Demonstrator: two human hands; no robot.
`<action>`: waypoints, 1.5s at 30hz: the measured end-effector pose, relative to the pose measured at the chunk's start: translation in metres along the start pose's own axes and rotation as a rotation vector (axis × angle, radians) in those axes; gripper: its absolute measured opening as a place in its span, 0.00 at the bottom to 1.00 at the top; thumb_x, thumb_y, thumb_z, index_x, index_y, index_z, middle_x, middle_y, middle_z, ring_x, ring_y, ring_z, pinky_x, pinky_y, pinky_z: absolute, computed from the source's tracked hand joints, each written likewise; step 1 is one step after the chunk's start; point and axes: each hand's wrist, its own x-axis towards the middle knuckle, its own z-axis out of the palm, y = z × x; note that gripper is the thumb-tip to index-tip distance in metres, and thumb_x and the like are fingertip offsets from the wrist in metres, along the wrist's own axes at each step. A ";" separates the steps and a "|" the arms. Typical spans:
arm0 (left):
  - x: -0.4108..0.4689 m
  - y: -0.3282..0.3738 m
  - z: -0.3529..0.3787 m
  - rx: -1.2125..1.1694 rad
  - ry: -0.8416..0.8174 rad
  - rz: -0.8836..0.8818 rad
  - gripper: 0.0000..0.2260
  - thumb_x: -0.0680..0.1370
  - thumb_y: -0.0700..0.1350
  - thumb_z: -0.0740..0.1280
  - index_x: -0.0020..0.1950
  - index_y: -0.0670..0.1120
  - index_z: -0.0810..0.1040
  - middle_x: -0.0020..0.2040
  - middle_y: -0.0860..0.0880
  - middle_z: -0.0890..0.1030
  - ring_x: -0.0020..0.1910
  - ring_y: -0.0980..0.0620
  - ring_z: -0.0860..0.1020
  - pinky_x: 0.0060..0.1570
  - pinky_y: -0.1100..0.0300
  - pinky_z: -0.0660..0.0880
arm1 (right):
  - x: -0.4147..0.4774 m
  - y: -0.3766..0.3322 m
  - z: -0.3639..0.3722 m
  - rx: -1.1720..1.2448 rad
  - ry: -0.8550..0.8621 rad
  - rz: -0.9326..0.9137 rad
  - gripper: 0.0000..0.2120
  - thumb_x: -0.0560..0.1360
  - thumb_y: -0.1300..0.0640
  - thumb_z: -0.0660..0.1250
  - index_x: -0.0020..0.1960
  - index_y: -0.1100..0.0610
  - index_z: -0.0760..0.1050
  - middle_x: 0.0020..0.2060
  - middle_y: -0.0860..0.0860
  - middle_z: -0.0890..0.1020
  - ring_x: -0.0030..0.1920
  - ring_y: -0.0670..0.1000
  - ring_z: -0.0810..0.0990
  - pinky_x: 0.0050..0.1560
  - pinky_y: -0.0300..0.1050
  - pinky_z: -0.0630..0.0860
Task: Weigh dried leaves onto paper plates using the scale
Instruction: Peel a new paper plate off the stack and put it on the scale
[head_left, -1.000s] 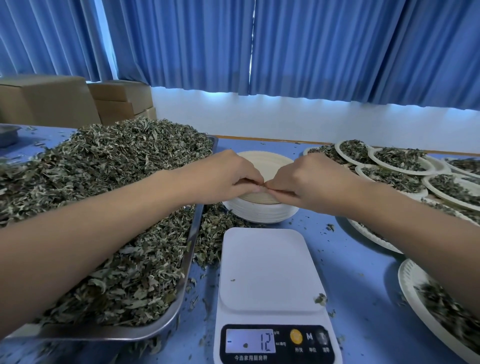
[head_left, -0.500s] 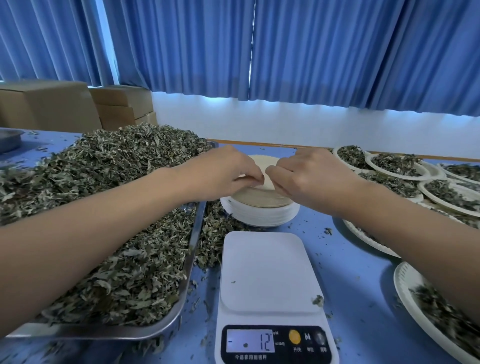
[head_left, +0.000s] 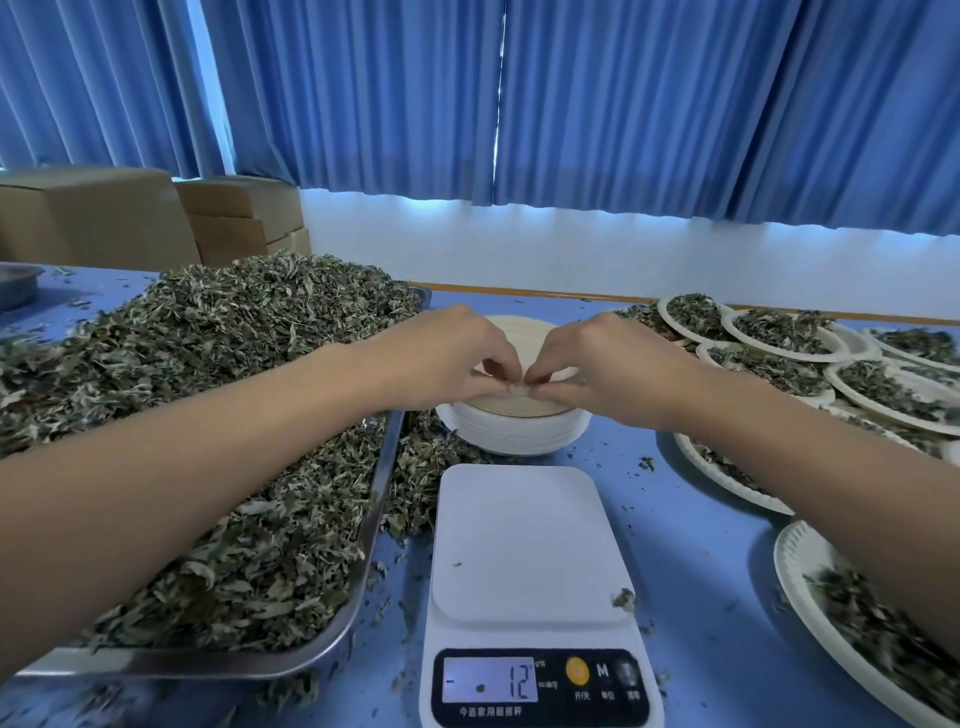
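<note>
Blue pleated curtains (head_left: 623, 104) are hung across the back of the room above a white wall, and a blue table (head_left: 701, 571) is spread beneath them.

At the middle of the table, the near rim of the top plate (head_left: 519, 332) of a stack of paper plates (head_left: 509, 431) is pinched by both hands. The fingertips of the left hand (head_left: 447, 358) and the right hand (head_left: 602, 364) are brought together at one spot on the rim, with the fingers curled and the knuckles raised. The two hands are almost touching there. Whether the top plate is lifted clear of the stack cannot be told.

Nearer the camera than the grip, a white digital scale (head_left: 524, 540) is set. Its platform is bare but for a leaf fragment (head_left: 623, 597) at its right edge, and 12 is shown on its display (head_left: 491, 682).

To the left of the grip, a metal tray (head_left: 384, 483) is heaped with dried leaves (head_left: 234, 364), and some are spilled between the tray and the stack. Under the left forearm the heap is partly hidden.

To the right of the grip, several filled paper plates (head_left: 779, 332) are laid overlapping one another, and one more (head_left: 800, 571) is placed near the right forearm. Far left of the grip, behind the tray, cardboard boxes (head_left: 93, 218) are stacked.
</note>
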 end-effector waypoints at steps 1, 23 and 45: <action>0.000 -0.001 0.000 -0.009 0.001 -0.001 0.07 0.78 0.48 0.72 0.56 0.54 0.85 0.53 0.58 0.85 0.51 0.60 0.79 0.56 0.52 0.77 | 0.001 0.001 -0.001 0.032 0.002 0.003 0.07 0.80 0.49 0.69 0.55 0.44 0.85 0.51 0.40 0.83 0.51 0.48 0.79 0.53 0.55 0.77; 0.006 -0.015 0.013 -0.420 -0.007 -0.148 0.10 0.71 0.46 0.79 0.52 0.52 0.88 0.47 0.58 0.87 0.48 0.61 0.82 0.51 0.67 0.75 | 0.014 0.026 0.026 0.717 0.030 0.118 0.06 0.69 0.57 0.81 0.45 0.58 0.88 0.37 0.48 0.79 0.36 0.38 0.74 0.41 0.27 0.67; 0.017 -0.030 -0.011 -0.532 -0.055 -0.101 0.09 0.69 0.46 0.81 0.49 0.50 0.88 0.44 0.55 0.87 0.45 0.61 0.83 0.52 0.66 0.77 | 0.022 0.036 0.002 0.786 -0.027 0.073 0.07 0.67 0.50 0.81 0.44 0.48 0.89 0.44 0.49 0.87 0.43 0.40 0.81 0.45 0.29 0.72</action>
